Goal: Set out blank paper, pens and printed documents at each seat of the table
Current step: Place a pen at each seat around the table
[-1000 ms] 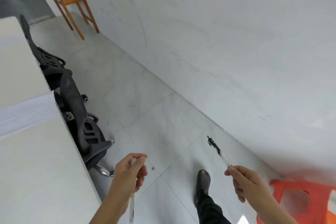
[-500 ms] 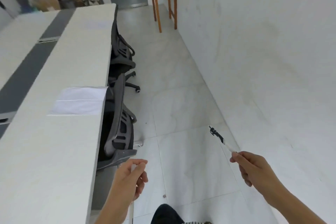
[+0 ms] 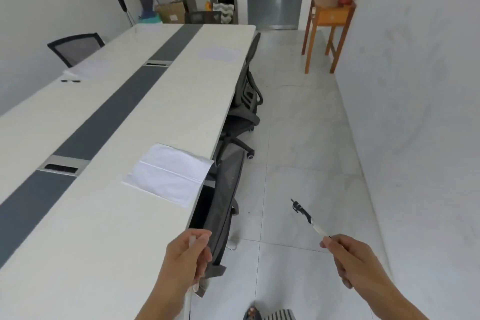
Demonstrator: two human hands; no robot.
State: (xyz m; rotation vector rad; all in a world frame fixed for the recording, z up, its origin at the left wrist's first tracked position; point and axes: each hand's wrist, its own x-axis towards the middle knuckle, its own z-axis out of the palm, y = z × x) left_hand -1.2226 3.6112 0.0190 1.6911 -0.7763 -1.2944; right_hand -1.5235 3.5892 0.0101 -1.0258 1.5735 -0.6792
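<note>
My left hand (image 3: 185,257) grips a white pen (image 3: 189,296) that hangs down past my wrist, close to the near right edge of the long white table (image 3: 78,228). Out over the floor, my right hand (image 3: 349,258) pinches a second pen (image 3: 309,219) with a black clip end pointing up and away. A folded white sheet (image 3: 170,175) lies at the nearest right-side seat. Another sheet (image 3: 219,54) lies at the far right seat. At the far left seat lie a sheet (image 3: 89,70) and a black pen (image 3: 70,81).
Two black mesh chairs (image 3: 224,205) (image 3: 246,101) are pushed under the table's right edge. A third chair (image 3: 74,47) stands at the far left. A wooden side table (image 3: 328,31) with a red flask stands by the right wall. Tiled floor runs between table and wall.
The view has swung left and up from the floor and wall to the whole table. Both hands keep their pens and hold about the same pose.
</note>
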